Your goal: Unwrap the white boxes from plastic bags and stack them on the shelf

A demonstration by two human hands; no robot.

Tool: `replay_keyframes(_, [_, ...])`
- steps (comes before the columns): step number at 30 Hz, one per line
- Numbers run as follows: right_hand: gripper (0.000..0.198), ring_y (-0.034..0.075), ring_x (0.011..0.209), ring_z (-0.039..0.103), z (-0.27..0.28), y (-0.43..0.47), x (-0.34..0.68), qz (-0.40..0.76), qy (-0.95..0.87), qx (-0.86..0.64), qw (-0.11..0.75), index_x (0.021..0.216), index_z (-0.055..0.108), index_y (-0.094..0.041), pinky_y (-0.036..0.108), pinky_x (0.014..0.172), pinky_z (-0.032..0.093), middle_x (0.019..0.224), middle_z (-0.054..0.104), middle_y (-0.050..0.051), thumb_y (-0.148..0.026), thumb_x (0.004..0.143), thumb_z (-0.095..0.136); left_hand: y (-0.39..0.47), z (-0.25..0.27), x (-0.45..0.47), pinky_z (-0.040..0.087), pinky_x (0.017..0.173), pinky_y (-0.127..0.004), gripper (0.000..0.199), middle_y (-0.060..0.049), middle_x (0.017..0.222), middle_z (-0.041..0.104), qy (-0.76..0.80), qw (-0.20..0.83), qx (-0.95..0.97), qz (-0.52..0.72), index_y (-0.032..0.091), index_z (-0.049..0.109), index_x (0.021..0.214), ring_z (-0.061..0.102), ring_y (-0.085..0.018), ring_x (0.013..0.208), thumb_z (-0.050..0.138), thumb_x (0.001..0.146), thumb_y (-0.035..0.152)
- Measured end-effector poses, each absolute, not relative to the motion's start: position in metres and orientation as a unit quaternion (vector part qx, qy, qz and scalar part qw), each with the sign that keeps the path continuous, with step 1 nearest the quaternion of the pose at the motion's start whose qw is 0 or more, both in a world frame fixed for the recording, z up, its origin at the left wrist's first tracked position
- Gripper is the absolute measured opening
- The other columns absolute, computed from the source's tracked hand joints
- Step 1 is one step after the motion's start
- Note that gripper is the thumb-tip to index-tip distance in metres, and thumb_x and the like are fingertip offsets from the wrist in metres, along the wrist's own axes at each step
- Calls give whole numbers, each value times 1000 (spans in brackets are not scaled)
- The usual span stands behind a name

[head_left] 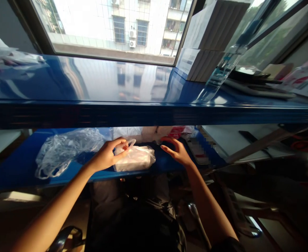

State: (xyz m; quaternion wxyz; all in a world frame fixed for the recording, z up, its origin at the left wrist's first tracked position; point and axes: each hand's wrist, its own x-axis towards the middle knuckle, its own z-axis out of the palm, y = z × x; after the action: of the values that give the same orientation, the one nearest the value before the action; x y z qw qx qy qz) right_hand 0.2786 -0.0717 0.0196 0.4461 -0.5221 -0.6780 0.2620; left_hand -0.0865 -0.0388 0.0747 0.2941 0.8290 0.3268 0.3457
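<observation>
A clear plastic bag (pixel 136 159) with pale, box-like contents lies on the blue lower surface near its front edge. My left hand (pixel 110 154) is closed at the bag's left end, pinching a loop of its thin plastic between thumb and fingers. To the right of the bag, my right hand (pixel 178 152) is held apart from it, thumb and fingers spread with nothing between them. A loose heap of clear plastic bags (pixel 68 150) lies left of my left hand. What exactly is inside the pinched bag cannot be made out.
Above and beyond my hands runs a blue upper shelf (pixel 117 113). It carries stacked white boxes (pixel 193 64) and a clear container (pixel 223 70). Behind the hands are pale boxes (pixel 148 130) and a red packet (pixel 177 131). A flat pale item (pixel 199 154) lies right.
</observation>
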Motion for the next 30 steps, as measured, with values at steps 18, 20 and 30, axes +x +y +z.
replay_keyframes(18, [73, 38, 120, 64, -34, -78, 434, -38, -513, -853, 90, 148, 62, -26, 45, 99, 50, 131, 66, 18, -73, 93, 58, -56, 58, -74, 56, 100, -26, 27, -11, 123, 79, 346, 282, 849, 283, 18, 70, 123, 75, -22, 114, 59, 103, 33])
replay_keyframes(20, [74, 38, 120, 63, -36, -78, 436, -41, -513, -853, 84, 148, 63, -25, 45, 99, 50, 132, 65, 19, -74, 93, 57, -56, 58, -75, 56, 100, -26, 28, -11, 123, 79, 342, 271, 855, 280, 18, 70, 124, 75, -22, 114, 59, 104, 33])
replay_keyframes(30, [83, 38, 120, 64, -39, -77, 444, -46, -527, -844, 90, 153, 56, -20, 44, 99, 50, 130, 66, 20, -75, 90, 61, -54, 54, -78, 57, 97, -29, 25, -9, 120, 79, 338, 259, 860, 280, 19, 70, 121, 76, -22, 111, 61, 103, 33])
